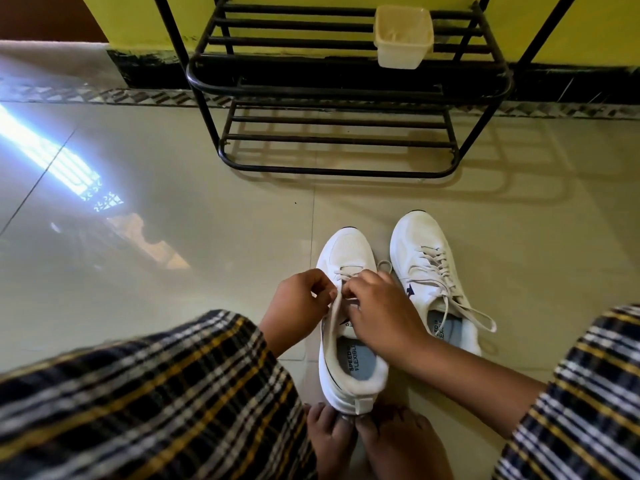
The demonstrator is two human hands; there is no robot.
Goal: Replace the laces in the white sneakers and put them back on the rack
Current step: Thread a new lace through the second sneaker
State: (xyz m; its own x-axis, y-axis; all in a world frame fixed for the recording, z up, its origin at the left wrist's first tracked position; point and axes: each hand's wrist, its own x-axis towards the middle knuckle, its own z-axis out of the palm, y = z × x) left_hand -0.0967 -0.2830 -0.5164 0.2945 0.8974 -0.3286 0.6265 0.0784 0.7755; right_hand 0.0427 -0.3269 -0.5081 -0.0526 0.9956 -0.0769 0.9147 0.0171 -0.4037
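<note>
Two white sneakers stand on the tiled floor. The left sneaker is right in front of my feet, its heel touching my toes. My left hand pinches its off-white lace over the eyelets, and my right hand pinches the lace beside it, covering the tongue. A loop of lace pokes out beyond my right hand. The right sneaker stands just to the right, laced, with loose lace ends trailing over its opening.
A black metal shoe rack stands against the yellow wall ahead, with a cream plastic tub on its upper shelf. My checked trouser legs fill the lower corners. Bright glare lies on the floor at the left.
</note>
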